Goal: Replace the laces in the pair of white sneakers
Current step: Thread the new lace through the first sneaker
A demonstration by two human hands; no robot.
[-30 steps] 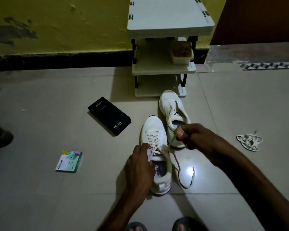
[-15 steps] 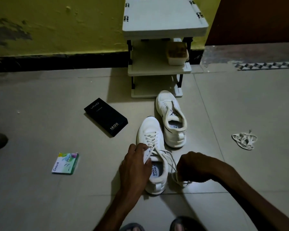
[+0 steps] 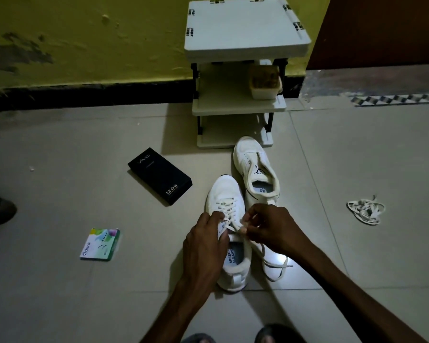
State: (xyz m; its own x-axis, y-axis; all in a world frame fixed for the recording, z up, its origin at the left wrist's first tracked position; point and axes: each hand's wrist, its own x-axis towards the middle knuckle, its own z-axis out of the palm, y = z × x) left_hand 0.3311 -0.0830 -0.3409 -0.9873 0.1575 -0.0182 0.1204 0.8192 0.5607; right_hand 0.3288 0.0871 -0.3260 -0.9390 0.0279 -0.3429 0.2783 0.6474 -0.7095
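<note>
The near sneaker [image 3: 223,191] sits on the floor [image 3: 60,293] right in front of the person, toe pointing away, so its holes are easy to reach. The left hand [image 3: 203,246] curls round the shoe's left side by the top holes. I think it keeps the shoe from sliding. The right hand [image 3: 270,229] is closed in a pinch on the lace [image 3: 229,210] just by the top holes, likely to pull it snug or poke it through. The loose end trails on the floor to the right of the shoe. The lace crosses most of the way up, so this shoe looks nearly done. The far sneaker [image 3: 255,164] stands just behind and seems to have no lace, so it waits its turn. A bundle of laces [image 3: 365,211] lies well apart on the right; I cannot tell if they are old or new
</note>
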